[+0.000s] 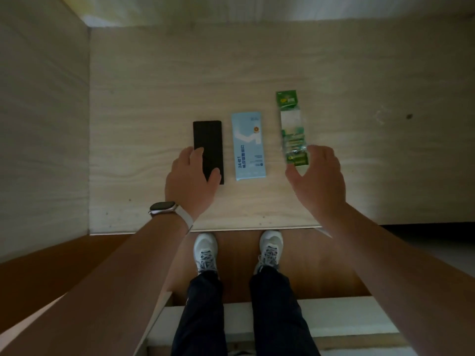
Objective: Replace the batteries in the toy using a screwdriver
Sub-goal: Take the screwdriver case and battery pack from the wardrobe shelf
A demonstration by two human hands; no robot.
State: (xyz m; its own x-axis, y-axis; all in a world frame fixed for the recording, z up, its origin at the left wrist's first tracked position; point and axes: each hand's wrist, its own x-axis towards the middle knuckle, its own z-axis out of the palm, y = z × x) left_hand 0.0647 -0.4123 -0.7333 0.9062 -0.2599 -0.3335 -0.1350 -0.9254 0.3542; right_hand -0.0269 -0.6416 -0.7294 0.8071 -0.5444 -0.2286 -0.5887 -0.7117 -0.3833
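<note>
A shut blue box [249, 146] on the bench [154, 73] hides its contents. Left of it, the left hand [191, 181] rests spread fingers on the black toy [208, 140]. Right of it, the right hand [321, 181], fingers apart, is at the green battery pack [293, 124].

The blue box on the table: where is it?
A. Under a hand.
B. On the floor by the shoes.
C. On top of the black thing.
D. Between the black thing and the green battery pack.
D: the blue box lies flat between the black thing and the green battery pack, touching neither.
</note>
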